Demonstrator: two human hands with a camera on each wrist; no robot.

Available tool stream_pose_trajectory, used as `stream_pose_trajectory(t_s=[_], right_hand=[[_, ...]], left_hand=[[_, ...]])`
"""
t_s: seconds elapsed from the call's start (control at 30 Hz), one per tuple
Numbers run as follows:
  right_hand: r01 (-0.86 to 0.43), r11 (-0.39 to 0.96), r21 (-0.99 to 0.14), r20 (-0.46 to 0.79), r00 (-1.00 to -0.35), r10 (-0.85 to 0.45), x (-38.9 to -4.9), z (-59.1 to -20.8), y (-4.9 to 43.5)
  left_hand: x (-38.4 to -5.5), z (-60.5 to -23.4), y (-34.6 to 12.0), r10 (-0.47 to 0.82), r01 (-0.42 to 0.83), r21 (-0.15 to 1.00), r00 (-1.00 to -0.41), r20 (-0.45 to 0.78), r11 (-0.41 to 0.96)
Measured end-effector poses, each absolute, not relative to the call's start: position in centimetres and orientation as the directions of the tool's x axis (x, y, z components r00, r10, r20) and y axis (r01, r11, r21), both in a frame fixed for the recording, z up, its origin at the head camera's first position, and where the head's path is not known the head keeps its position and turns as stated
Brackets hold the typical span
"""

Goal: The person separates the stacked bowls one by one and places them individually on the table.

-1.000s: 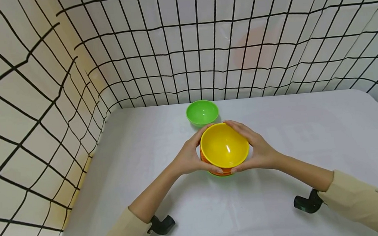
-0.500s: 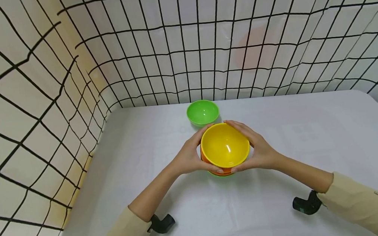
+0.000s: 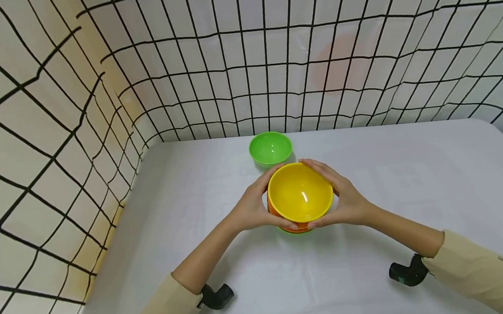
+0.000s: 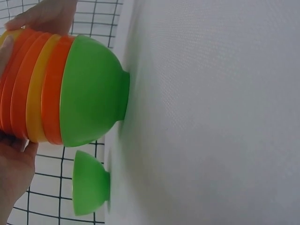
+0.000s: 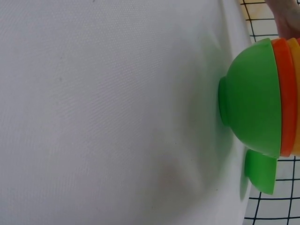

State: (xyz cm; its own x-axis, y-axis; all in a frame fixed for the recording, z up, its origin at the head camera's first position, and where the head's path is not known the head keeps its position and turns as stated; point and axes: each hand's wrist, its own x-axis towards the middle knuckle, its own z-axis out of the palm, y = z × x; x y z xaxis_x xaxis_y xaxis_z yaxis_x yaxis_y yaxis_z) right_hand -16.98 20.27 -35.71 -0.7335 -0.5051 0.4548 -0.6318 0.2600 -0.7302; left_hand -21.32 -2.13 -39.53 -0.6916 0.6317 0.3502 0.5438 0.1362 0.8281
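Between my hands stands a stack of nested bowls, with a yellow bowl (image 3: 300, 192) on top. Below it, orange and yellow rims show in the left wrist view, down to a green bowl (image 4: 91, 91) at the bottom, whose foot rests on the table. My left hand (image 3: 253, 206) curves round the upper bowls from the left, thumb toward me. From the right, my right hand (image 3: 347, 201) grips the same upper part, its thumb close to the other thumb. Most of the orange bowls (image 4: 52, 89) are hidden from above.
Behind the stack a separate green bowl (image 3: 270, 148) stands upright near the back edge of the white-covered table (image 3: 182, 183). Black grid netting (image 3: 266, 66) hangs beyond the table's back and left sides. Dark camera mounts (image 3: 217, 297) stick out at both wrists.
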Motion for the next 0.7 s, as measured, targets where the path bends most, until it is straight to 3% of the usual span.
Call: stream_pose_trajectory(t_s=[0.33, 0.7], right_hand=[[-0.626, 0.276, -0.73, 0.461, -0.748, -0.477, -16.6, -35.9, 20.1], [-0.644, 0.274, -0.714, 0.485, -0.738, -0.47, -16.7, -36.1, 20.1]], left_hand=[[-21.0, -39.2, -2.2, 0.631, 0.537, 0.832, -0.696, 0.343, 0.14], [-19.3, -36.4, -2.4, 0.629, 0.51, 0.845, -0.713, 0.311, 0.161]])
